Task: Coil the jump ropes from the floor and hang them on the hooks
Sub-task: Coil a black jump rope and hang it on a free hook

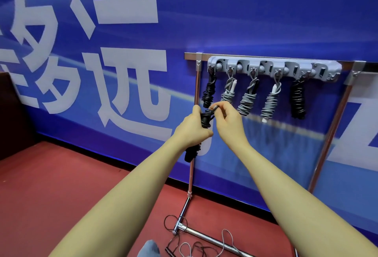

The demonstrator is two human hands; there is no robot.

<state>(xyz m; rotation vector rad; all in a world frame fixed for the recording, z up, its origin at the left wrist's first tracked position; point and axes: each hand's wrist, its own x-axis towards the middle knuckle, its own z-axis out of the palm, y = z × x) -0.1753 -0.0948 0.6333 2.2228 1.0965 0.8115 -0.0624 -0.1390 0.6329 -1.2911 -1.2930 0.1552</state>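
My left hand (193,129) grips a coiled black jump rope (205,118), whose lower end (191,153) sticks out below the fist. My right hand (228,118) pinches the black cord at the top of that coil. Both hands are just below the left end of a grey hook rack (274,68) mounted on a chrome stand. Several coiled ropes hang from the hooks: a black one (209,91) at the left, three grey ones (248,98) in the middle, and another black one (297,98) at the right. Loose black and grey ropes (196,249) lie on the floor.
The chrome stand's left post (194,154) and foot bar (206,236) stand on a red floor (61,185) against a blue wall banner with white characters. A dark bench or cabinet (12,113) is at the far left. A grey shoe tip (149,248) shows at the bottom.
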